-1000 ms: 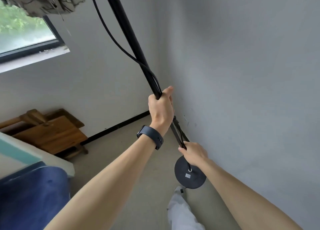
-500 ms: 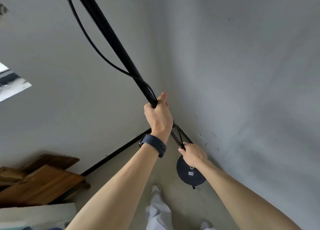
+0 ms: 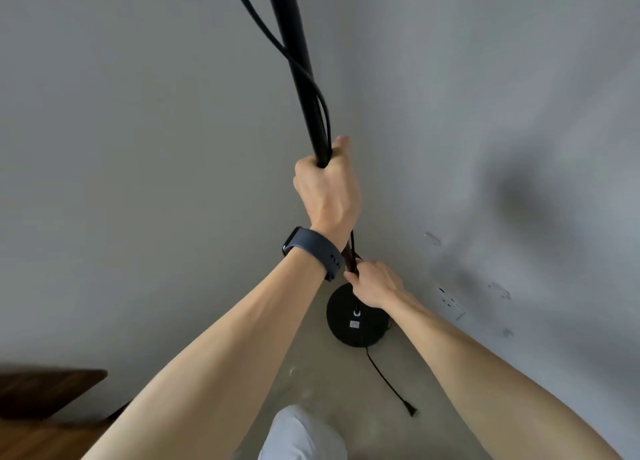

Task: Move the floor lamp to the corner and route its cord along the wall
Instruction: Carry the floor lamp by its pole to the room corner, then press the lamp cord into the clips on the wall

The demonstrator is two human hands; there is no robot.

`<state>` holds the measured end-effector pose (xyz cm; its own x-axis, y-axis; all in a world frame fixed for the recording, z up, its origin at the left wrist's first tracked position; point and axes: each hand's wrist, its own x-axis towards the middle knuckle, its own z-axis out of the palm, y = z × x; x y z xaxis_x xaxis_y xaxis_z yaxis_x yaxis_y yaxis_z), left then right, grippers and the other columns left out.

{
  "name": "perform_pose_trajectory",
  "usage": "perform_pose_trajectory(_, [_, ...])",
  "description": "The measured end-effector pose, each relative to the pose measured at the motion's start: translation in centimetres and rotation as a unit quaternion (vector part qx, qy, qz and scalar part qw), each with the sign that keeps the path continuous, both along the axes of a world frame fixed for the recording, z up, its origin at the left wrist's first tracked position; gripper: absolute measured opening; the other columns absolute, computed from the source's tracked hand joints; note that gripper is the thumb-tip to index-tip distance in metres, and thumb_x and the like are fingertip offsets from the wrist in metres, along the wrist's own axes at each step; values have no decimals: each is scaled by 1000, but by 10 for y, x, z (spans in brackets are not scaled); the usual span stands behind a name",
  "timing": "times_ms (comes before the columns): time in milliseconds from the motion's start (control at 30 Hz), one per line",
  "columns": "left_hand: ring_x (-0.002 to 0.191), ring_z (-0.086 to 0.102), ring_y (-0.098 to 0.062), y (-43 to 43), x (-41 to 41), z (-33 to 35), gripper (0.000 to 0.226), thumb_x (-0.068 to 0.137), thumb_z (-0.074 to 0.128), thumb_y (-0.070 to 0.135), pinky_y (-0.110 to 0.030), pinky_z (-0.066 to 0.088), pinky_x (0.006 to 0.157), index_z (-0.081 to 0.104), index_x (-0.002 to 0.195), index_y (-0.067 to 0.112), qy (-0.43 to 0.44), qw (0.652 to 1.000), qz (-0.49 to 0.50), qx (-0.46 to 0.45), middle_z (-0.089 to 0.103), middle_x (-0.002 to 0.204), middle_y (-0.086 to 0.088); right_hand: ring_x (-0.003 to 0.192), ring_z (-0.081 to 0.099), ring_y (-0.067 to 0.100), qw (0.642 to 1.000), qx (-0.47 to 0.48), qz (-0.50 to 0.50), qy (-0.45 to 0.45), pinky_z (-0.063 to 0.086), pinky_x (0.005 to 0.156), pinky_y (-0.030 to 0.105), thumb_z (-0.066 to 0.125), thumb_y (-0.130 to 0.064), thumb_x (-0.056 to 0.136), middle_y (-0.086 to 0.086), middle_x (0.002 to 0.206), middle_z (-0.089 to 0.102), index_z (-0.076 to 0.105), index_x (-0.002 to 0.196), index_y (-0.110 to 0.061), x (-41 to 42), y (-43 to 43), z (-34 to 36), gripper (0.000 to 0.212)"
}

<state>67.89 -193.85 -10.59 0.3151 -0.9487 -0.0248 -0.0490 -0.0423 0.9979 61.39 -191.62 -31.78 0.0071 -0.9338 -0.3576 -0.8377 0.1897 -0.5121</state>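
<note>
The black floor lamp's pole [image 3: 294, 44] rises nearly straight up the middle of the head view. Its round black base [image 3: 356, 324] sits on the floor right in the corner where two grey walls meet. My left hand [image 3: 327, 189], with a dark band on the wrist, is shut around the pole high up. My right hand [image 3: 374, 283] grips the pole low down, just above the base. The black cord [image 3: 304, 75] loops loosely beside the pole above my left hand. A short cord end [image 3: 391, 383] trails from the base across the floor toward me.
A wall socket [image 3: 450, 302] is low on the right wall, close to the base. Dark wooden furniture [image 3: 45, 397] fills the lower left. My light trouser leg [image 3: 304, 432] shows at the bottom centre. Bare concrete floor lies between my leg and the base.
The lamp has swung from a leftward lean to nearly upright, and its base has come down in the corner. The view has turned right; the window is out of sight.
</note>
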Motion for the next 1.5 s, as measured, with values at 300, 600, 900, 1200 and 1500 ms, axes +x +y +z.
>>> perform_pose_trajectory(300, [42, 15, -13, -27, -1, -75, 50, 87, 59, 19, -19, 18, 39, 19, 58, 19, 39, 999, 1, -34, 20, 49, 7, 102, 68, 26, 998, -22, 32, -51, 56, 82, 37, 44, -40, 104, 10, 120, 69, 60, 130, -16, -3, -41, -94, 39])
perform_pose_trajectory(600, [44, 39, -18, -40, 9, -117, 40, 89, 58, 38, -21, 34, 42, 38, 67, 12, -25, 993, -33, -111, 39, 60, -9, 106, 68, 23, 985, -125, 60, -102, 57, 91, 40, 42, -40, 106, 9, 128, 67, 55, 135, -14, -10, -48, -128, 42])
perform_pose_trajectory(900, [87, 63, 9, -27, 8, -202, 34, 97, 57, 36, -23, 55, 80, 52, 129, 25, -84, 980, -79, -162, 62, 120, 12, 91, 66, 9, 978, -143, 10, -152, 55, 85, 29, 50, -44, 101, -5, 100, 71, 60, 112, -26, -58, -8, -161, 23])
perform_pose_trajectory(1200, [102, 43, -15, 45, -28, -323, 63, 77, 77, 50, -22, 38, 88, 39, 117, 19, -83, 986, 109, -99, 39, 113, 1, 72, 65, 9, 970, -175, -71, -155, 52, 68, 31, 45, -43, 103, -3, 80, 71, 62, 88, -26, -102, 65, -199, 29])
perform_pose_trajectory(1500, [107, 60, 8, 51, -54, -364, 25, 98, 55, 31, -9, 38, 89, 76, 111, 29, -134, 930, -340, -28, 73, 109, 17, 64, 63, 5, 976, -163, -109, -92, 51, 66, 31, 33, -42, 107, -8, 75, 70, 62, 86, -26, -126, 87, -187, 39])
